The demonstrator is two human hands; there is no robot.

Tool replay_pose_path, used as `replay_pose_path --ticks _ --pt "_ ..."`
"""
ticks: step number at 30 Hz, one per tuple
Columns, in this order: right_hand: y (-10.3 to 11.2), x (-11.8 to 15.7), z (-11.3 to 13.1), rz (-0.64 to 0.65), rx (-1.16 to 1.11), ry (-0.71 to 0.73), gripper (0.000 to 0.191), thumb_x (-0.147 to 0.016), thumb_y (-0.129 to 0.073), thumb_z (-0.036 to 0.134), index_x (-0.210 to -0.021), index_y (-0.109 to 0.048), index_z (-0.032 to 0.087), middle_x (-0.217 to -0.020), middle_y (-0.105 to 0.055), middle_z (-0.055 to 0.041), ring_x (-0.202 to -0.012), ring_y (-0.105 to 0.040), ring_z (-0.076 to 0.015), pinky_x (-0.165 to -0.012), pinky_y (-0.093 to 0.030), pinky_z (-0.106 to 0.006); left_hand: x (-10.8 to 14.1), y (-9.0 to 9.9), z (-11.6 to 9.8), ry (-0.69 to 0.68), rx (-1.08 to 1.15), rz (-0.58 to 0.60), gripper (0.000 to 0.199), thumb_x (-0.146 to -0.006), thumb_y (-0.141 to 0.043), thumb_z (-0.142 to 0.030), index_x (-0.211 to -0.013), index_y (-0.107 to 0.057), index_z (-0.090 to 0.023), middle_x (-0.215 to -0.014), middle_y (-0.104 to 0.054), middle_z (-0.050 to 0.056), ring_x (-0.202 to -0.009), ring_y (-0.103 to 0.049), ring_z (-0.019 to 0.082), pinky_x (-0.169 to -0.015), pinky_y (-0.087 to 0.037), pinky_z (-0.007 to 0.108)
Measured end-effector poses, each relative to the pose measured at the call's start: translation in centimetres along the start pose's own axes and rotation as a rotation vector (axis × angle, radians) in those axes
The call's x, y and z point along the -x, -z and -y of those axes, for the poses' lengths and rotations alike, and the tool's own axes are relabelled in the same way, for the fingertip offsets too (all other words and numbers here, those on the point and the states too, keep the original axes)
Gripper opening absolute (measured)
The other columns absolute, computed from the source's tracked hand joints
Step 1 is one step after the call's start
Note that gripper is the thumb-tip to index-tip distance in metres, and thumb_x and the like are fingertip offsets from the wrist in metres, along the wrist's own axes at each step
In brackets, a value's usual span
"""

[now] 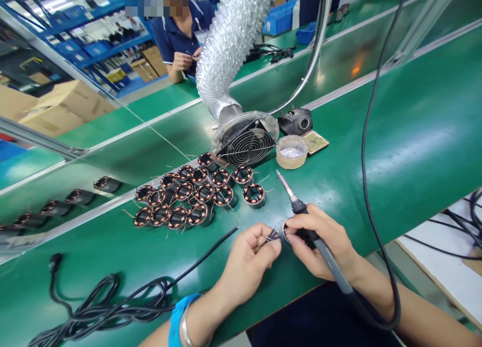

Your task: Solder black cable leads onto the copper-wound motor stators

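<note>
My left hand (244, 261) is closed in a pinch on several thin dark wire ends (271, 234). In my right hand (335, 236) is a soldering iron (326, 259), its tip pointing up and to the left, away from the wires. The same hand's fingers also hold a copper-wound motor stator (285, 231), mostly hidden behind the fingers and the iron. The wire ends lie close beside this stator; whether they are joined to it I cannot tell. Beyond my hands stands a group of similar stators (204, 192) with loose thin leads.
A fume extractor (248, 143) with a silver duct (229, 40) stands behind the stators. Beside it are a tub (291, 153), a sponge tray (316, 142) and an iron holder (295, 121). Coiled black cable (109, 307) lies left; the iron's cord (364, 151) loops right. A co-worker (181, 40) sits opposite.
</note>
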State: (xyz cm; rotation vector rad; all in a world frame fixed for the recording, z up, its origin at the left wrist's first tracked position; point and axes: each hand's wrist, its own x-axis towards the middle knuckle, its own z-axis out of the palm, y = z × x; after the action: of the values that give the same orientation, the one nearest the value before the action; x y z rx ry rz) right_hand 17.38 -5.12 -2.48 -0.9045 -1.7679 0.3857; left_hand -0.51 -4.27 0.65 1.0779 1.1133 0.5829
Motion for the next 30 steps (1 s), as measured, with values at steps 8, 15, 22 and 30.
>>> replay_pose_path --ticks 8,15,22,30 --pt "0.0 0.8 -0.8 -0.013 -0.047 0.005 0.035 -0.079 -0.063 0.0 -0.109 -0.056 0.019 -0.085 -0.066 -0.003 -0.073 -0.055 -0.0174 -0.066 -0.048 -0.031 -0.5 0.6 -0.6 -0.037 -0.232 0.02 0.03 -0.084 -0.062 -0.043 -0.078 -0.061 -0.014 -0.061 -0.043 -0.005 -0.057 -0.033 0.009 -0.053 -0.028 0.021" --pt "0.2 0.8 -1.1 0.002 -0.069 0.024 0.036 -0.08 -0.062 0.003 -0.112 -0.057 0.02 -0.084 -0.067 -0.004 -0.071 -0.057 -0.0183 -0.062 -0.048 -0.032 -0.6 1.2 0.2 0.001 -0.118 -0.038 0.038 -0.081 -0.065 -0.052 -0.078 -0.061 -0.014 -0.057 -0.047 -0.005 -0.048 -0.031 0.007 -0.047 -0.024 0.02" --pt "-0.1 0.6 -0.8 -0.017 -0.073 0.015 0.037 -0.083 -0.063 0.005 -0.115 -0.057 0.022 -0.084 -0.068 -0.0029 -0.071 -0.057 -0.0179 -0.063 -0.049 -0.033 -0.8 1.7 -0.4 0.028 -0.1 -0.132 0.036 -0.072 -0.074 -0.047 -0.068 -0.066 -0.012 -0.053 -0.046 -0.004 -0.048 -0.03 0.006 -0.047 -0.023 0.02" --pt "-0.3 -0.4 -0.4 -0.004 -0.021 0.039 0.038 -0.083 -0.064 0.005 -0.118 -0.055 0.019 -0.087 -0.067 -0.0041 -0.069 -0.051 -0.0171 -0.063 -0.047 -0.032 -1.0 1.2 -0.7 -0.03 -0.198 -0.149 0.027 -0.078 -0.07 -0.039 -0.073 -0.073 -0.012 -0.063 -0.06 0.001 -0.059 -0.045 0.011 -0.057 -0.036 0.022"
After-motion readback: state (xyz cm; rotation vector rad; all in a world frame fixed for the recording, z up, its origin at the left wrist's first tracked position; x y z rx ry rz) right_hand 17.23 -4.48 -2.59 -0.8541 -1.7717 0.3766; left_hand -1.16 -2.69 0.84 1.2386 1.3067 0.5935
